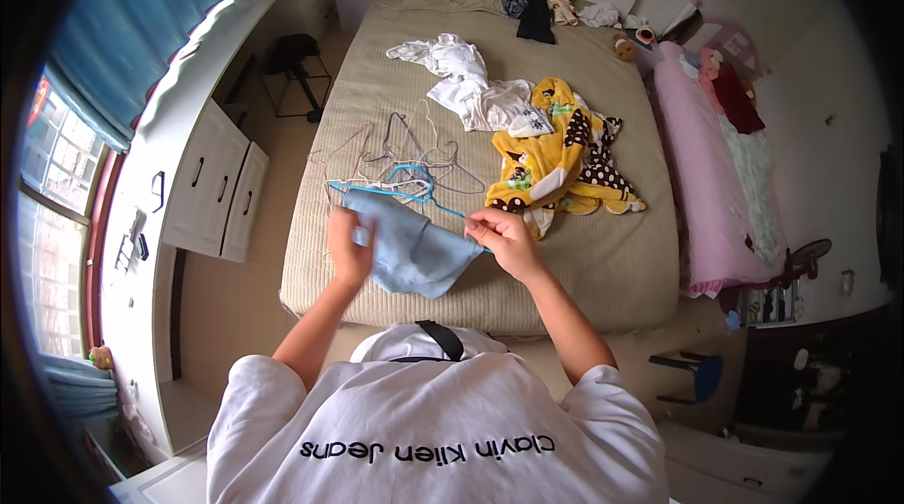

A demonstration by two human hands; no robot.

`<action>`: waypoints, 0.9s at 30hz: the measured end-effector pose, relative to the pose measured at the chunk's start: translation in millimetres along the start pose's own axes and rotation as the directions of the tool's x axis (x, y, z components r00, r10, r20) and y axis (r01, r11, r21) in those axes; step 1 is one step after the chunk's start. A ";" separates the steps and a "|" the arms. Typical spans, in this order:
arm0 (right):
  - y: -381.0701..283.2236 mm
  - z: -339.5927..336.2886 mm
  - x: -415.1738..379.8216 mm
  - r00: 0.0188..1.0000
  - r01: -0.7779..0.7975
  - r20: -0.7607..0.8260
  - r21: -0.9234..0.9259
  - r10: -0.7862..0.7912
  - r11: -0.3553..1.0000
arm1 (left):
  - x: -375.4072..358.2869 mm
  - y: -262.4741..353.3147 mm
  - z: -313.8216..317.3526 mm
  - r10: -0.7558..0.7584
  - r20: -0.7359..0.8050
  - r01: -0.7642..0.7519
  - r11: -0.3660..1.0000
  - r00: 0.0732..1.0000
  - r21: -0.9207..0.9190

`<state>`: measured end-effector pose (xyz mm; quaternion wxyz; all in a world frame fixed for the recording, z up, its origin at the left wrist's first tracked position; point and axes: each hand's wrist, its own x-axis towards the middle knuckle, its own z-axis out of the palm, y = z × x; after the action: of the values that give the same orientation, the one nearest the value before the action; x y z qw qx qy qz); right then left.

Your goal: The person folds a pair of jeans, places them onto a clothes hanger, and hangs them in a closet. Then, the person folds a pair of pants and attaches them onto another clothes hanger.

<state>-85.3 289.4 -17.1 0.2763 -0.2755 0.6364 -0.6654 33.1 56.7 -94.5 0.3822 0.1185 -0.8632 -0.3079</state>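
Note:
A light blue garment (414, 245) hangs from a blue hanger (450, 211) above the near part of the bed. My right hand (501, 239) pinches the hanger's right end together with the garment's edge. At the garment's upper left is my left hand (351, 245), its fingers blurred by motion, so its hold on the cloth cannot be made out. Several hangers (405, 142) lie tangled on the bed just beyond the garment.
White clothes (461, 80) and a yellow patterned cloth (556, 156) lie on the bed (603, 269). A pink-covered small bed (702, 193) stands at right, a white cabinet (207, 179) at left, a black stool (292, 52) beside the bed, a blue stool (706, 378) lower right.

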 end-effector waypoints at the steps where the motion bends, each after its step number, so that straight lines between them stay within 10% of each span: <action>1: 1.0 2.8 3.0 0.999 0.022 0.025 -0.018 -0.021 1.000 | -6.3 8.6 9.1 0.140 0.149 -0.137 0.990 0.979 -0.030; 3: 2.6 6.2 8.5 0.995 0.066 0.072 -0.057 -0.062 0.996 | 7.7 64.3 14.3 0.399 0.292 -0.396 0.915 0.869 -0.070; 9: 1.4 3.7 2.7 0.992 0.022 0.129 -0.042 -0.016 0.999 | 11.8 41.6 61.8 0.384 0.671 -0.315 0.921 0.634 -0.229; 13: -0.1 -0.9 -2.6 0.993 -0.017 0.112 -0.074 0.025 0.997 | 8.7 45.5 60.7 0.604 0.389 -0.432 0.784 0.696 -0.446; 27: 11.4 7.3 -9.1 0.995 -0.060 0.083 0.092 0.052 0.994 | -4.8 62.8 69.4 0.448 0.610 -0.248 0.888 0.653 -0.387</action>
<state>-73.5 290.4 -28.3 0.3332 -0.2707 0.6001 -0.6750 -12.6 138.5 -94.3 0.1013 -0.2261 -0.8979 -0.3639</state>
